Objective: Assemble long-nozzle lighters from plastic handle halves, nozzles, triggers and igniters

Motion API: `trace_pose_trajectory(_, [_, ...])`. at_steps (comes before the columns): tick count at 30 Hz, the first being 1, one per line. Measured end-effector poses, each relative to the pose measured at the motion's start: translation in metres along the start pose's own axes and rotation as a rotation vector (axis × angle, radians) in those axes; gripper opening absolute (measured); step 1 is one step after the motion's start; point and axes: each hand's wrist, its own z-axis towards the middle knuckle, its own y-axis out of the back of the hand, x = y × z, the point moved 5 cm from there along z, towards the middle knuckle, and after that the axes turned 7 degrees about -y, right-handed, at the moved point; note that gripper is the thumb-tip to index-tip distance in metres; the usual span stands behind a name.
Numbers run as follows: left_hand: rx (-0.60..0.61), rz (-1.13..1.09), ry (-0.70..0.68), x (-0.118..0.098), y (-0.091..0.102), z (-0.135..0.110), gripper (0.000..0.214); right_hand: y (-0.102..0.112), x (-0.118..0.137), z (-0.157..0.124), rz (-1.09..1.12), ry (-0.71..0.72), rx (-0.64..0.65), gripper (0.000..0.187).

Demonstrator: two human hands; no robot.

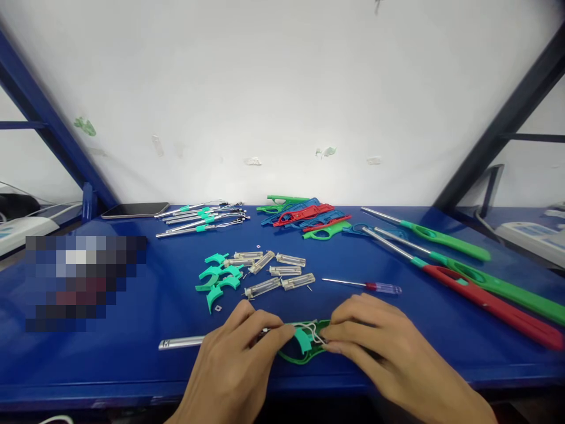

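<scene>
Near the table's front edge lies an opened green lighter handle shell (296, 358), with a teal trigger (303, 340) and looped white wires (312, 330) inside it. My left hand (233, 359) is closed around the shell's left end, where the silver lighter tube (180, 343) sticks out to the left. The fingers of my right hand (375, 338) are pinched together at the shell's right part, by the wires. What lies under those fingertips is hidden.
Beyond my hands are loose teal triggers (218, 277), clear fuel tanks (263, 287) and a screwdriver (384, 288). Wired tubes (198, 221) and coloured handle shells (304, 213) lie by the wall. Assembled lighters (481, 300) are on the right, a phone (135, 209) at back left.
</scene>
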Motion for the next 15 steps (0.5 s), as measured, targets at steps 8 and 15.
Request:
trace_pose_trajectory(8, [0.042,0.042,-0.017,0.0011,-0.0007,0.0035,0.049,-0.0018,0.0029,-0.0013,-0.065,0.051,0.03,0.016])
trace_pose_trajectory(15, [0.058,0.038,-0.005,0.0043,-0.0009,0.0049,0.051,-0.0013,0.0019,-0.0015,-0.042,0.041,0.031,0.015])
